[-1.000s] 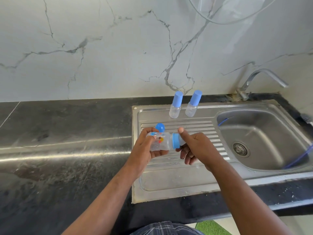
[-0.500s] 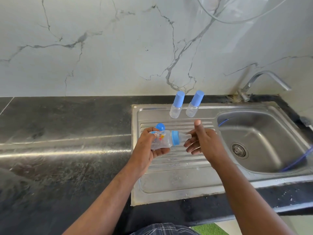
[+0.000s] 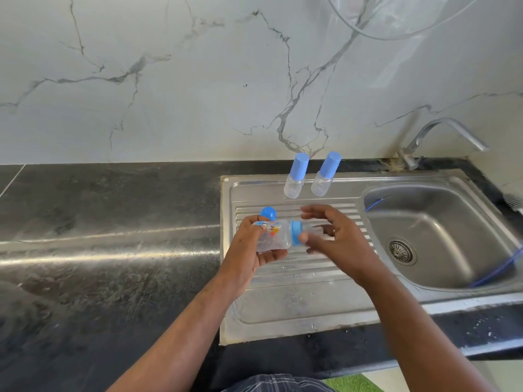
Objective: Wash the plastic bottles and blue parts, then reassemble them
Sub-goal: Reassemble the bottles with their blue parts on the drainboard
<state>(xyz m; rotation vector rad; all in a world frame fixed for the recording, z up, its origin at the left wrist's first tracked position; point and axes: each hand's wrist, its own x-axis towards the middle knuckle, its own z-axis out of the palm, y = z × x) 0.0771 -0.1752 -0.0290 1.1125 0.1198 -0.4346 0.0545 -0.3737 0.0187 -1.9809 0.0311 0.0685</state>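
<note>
One bottle lies in the curled left hand; right hand, grip spread, touches its collar.

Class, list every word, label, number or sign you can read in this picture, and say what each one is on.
No text here can be read.
Baby bottle in the left hand: coloured print, too blurred to read.
Sink drainboard: faint embossed marks, too blurred to read.
Small blue-capped bottles: no print visible.
</note>
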